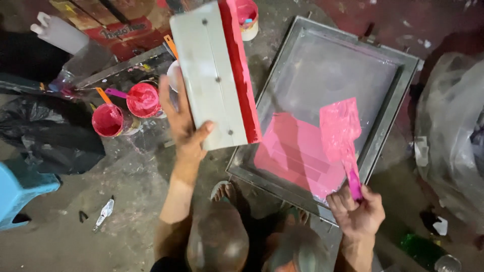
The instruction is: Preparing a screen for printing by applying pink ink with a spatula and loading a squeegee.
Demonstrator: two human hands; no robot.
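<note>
Nearest the camera are the person's bent knees, at 6 o'clock. Just past them, at 5 o'clock, the right hand (357, 211) is clenched round the magenta handle of a pink spatula (341, 130), whose broad flat blade, thickly coated in pink ink, reaches up over the screen frame (398, 108). The spatula looks light and somewhat springy; the ink makes the blade slippery, so the clean grip is the bare handle low down, where the fingers (339, 200) already sit.

At 9 o'clock from the knees the left hand (182, 122) grasps a squeegee (214, 75) by the lower corner of its grey holder, thumb on the face, the other fingers behind. It seems stiff and moderately heavy for one hand; the red rubber blade down its right edge is wet, so the grey body is the safe hold.

The screen frame lies flat on the floor at 2 o'clock, a pink ink patch (292, 151) spread in its lower part. The mesh looks taut but easily punctured; the metal rim is the part to lift by.

Farther left, two open pots of red ink (143, 99) stand close together on the floor, with a third pot (247, 17) at 12 o'clock.
</note>
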